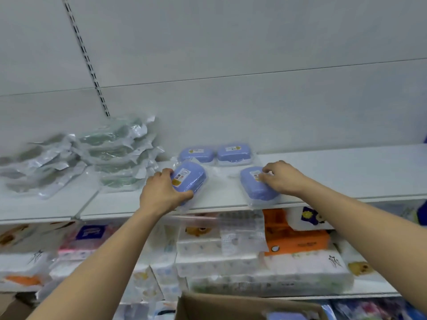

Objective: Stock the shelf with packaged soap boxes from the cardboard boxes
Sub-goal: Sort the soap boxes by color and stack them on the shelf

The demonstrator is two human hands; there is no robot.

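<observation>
Several blue soap boxes in clear wrap lie on the white shelf (335,176). Two of them (196,154) (233,152) sit side by side at the back. My left hand (161,192) grips a third blue soap box (191,176) near the shelf's front edge, thumb along its near side. My right hand (282,179) holds a fourth blue soap box (254,188) at the front edge, fingers curled over its labelled top. An open cardboard box (231,306) sits below at the bottom, with another blue pack (284,316) showing inside.
Stacks of green soap boxes in clear wrap (120,155) and more loose packs (39,167) fill the shelf's left part. The lower shelf holds tissue and paper-roll packs (265,262), one orange (298,241). A slotted upright (85,56) runs up the back wall.
</observation>
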